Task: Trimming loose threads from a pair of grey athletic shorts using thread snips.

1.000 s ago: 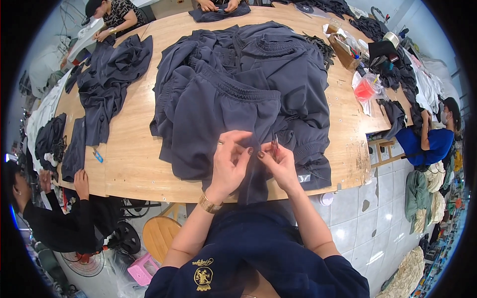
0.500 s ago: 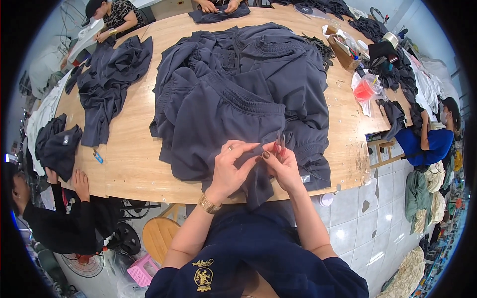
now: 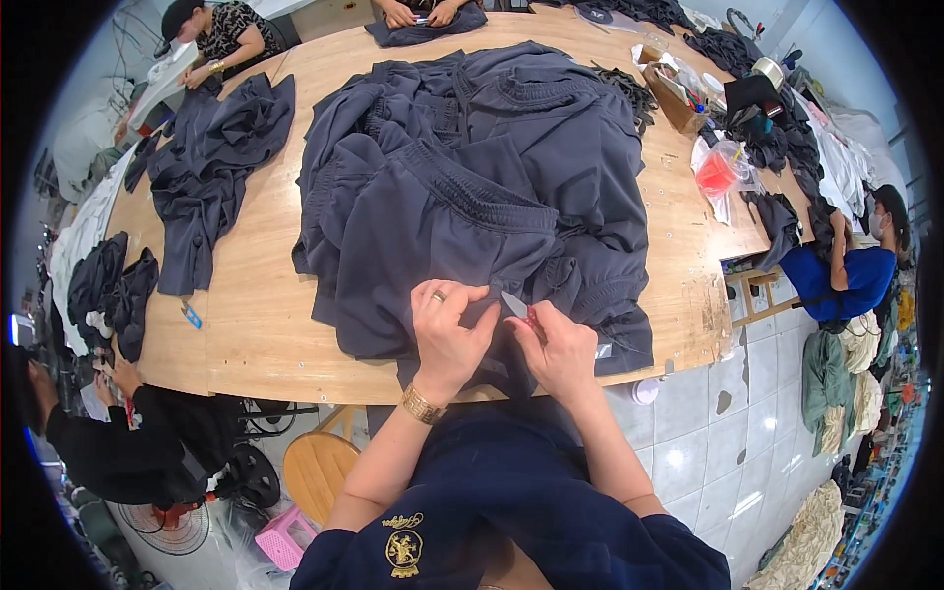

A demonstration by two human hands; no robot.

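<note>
Dark grey elastic-waist trousers (image 3: 433, 221) lie on top of a pile of similar garments before me. With thumb and fingers, my left hand (image 3: 447, 334) pinches a bit of their cloth near the table's front edge. My right hand (image 3: 559, 352) is closed around small red-handled snips (image 3: 513, 304). Their pointed metal blade sticks out toward my left fingertips, close to the pinched cloth. Whether the blades touch the cloth or a thread, I cannot tell. Part of the garment hangs down between my wrists.
A blue cutter (image 3: 191, 315) lies at left, near more dark garments (image 3: 211, 177). At right are a box of tools (image 3: 680, 98) and a cup of red drink (image 3: 720, 172). Co-workers sit around the table (image 3: 261, 324). A wooden stool (image 3: 322, 476) stands at lower left.
The snips, upright in my right hand before, now point toward my left fingers. My left hand has shifted slightly left. The co-worker at left has drawn their hands back from a garment.
</note>
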